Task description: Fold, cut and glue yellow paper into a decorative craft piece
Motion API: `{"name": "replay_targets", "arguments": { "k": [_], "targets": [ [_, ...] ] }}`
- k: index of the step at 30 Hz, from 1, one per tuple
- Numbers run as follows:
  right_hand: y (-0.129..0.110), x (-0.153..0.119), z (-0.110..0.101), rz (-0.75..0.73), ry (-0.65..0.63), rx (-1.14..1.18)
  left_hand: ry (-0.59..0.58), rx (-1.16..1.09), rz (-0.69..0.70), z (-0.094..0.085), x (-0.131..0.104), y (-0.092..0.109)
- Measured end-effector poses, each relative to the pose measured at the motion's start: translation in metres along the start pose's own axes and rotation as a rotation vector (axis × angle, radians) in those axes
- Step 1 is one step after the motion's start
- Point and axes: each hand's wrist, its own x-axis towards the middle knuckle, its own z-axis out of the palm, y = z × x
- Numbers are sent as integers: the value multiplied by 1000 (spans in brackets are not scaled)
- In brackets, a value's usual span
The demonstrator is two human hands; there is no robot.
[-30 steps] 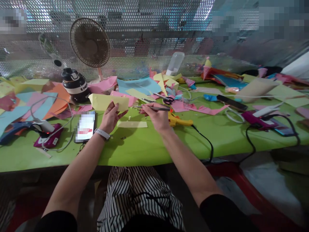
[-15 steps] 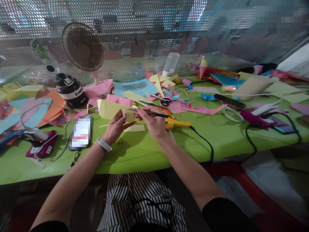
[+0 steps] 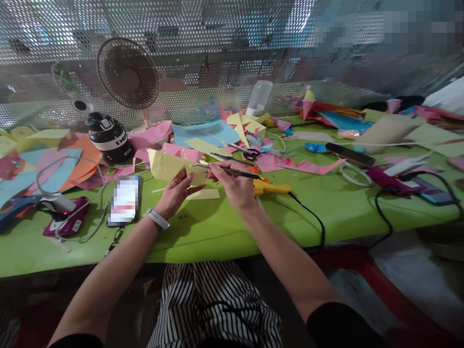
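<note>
My left hand (image 3: 176, 194) pinches the lower edge of a piece of yellow paper (image 3: 165, 166) that is held up above the table. Small raised bits show on the paper's face. My right hand (image 3: 237, 186) grips dark tweezers (image 3: 235, 171) with a bent metal tip. That tip points left, close to the right part of the paper; whether it touches cannot be made out. Just right of my right hand lies a yellow glue gun (image 3: 271, 187) with a black cord. A strip of yellow paper (image 3: 205, 194) rests on the table under my hands.
Scissors (image 3: 251, 153) and a second dark tool (image 3: 232, 158) lie behind my hands among paper scraps. A phone (image 3: 123, 200), power strips (image 3: 67, 220) with cables, a dark bottle (image 3: 108, 137) and a fan (image 3: 128, 72) stand left. A black bar-shaped object (image 3: 350, 153) lies right.
The whole view has shifted slightly, so things appear a little further right. My right hand and the tweezers have moved slightly right relative to the paper. Both grips stay the same.
</note>
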Motion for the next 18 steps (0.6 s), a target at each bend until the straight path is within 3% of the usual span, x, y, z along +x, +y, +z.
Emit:
{"name": "replay_targets", "arguments": {
  "k": [18],
  "targets": [
    [-2,1,-3,-19,-45,-34,7,33,-14,-1,1,0]
  ]
}}
